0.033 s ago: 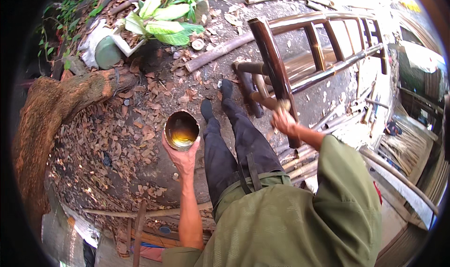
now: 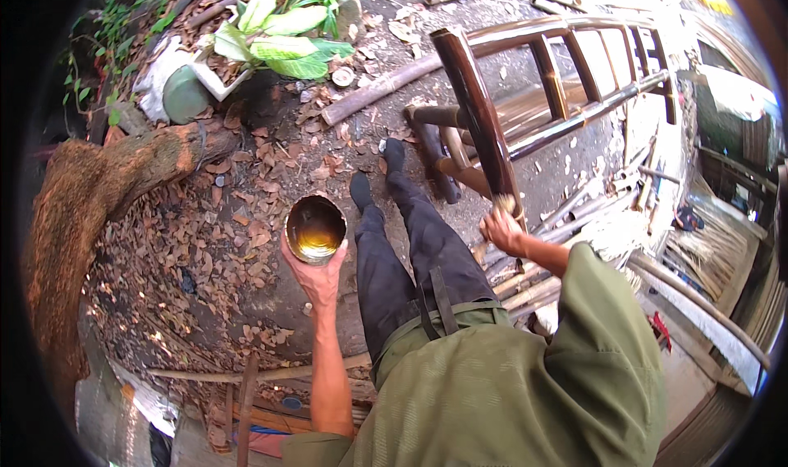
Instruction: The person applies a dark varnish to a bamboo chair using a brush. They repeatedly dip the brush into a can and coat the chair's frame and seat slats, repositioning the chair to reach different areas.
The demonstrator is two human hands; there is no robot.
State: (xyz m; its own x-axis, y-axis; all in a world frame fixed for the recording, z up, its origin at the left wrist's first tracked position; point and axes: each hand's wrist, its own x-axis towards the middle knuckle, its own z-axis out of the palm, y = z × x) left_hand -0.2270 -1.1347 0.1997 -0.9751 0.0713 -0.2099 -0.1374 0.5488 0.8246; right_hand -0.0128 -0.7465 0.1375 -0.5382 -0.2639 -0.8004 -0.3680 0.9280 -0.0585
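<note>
My left hand (image 2: 315,272) is wrapped round a round open can (image 2: 292,231) with amber liquid in its bottom. My right hand (image 2: 502,227) grips a brush (image 2: 504,202); its pale bristles lie against the lower part of a thick, glossy dark-brown post (image 2: 476,98). That post is the near end of a bamboo bench (image 2: 566,122), which stretches away to the upper right with slats between two long rails. The brush's handle is mostly hidden in my fingers.
Dry leaves (image 2: 205,262) cover the ground at left, beside a thick tree trunk (image 2: 74,196). A leafy potted plant (image 2: 279,44) stands at the far left. Bamboo poles (image 2: 574,212) lie in a pile to the right, under the bench's near end. A loose pole (image 2: 382,89) lies beyond my feet.
My right hand has slid the brush a little way down the post, toward me. The can in my left hand has hardly moved.
</note>
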